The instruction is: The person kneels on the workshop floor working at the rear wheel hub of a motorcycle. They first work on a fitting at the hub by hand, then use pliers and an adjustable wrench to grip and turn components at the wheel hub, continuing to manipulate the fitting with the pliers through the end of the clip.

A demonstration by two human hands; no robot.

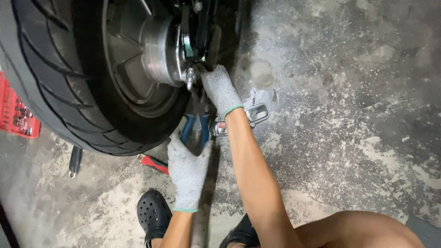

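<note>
We cannot see the tips of our right hand [220, 89], they are behind the wheel hub [161, 50]. The tire [50, 78] and red tray [14, 115] are cut off at the edge

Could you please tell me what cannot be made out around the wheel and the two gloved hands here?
Head view:
- Right hand: fingertips hidden in shadow behind the wheel hub.
- Blue-handled pliers: jaws hidden; left hand covers the handle ends.
- Red tray: cut off by left edge, contents too small.
- Tyre: cut off at top.
</note>
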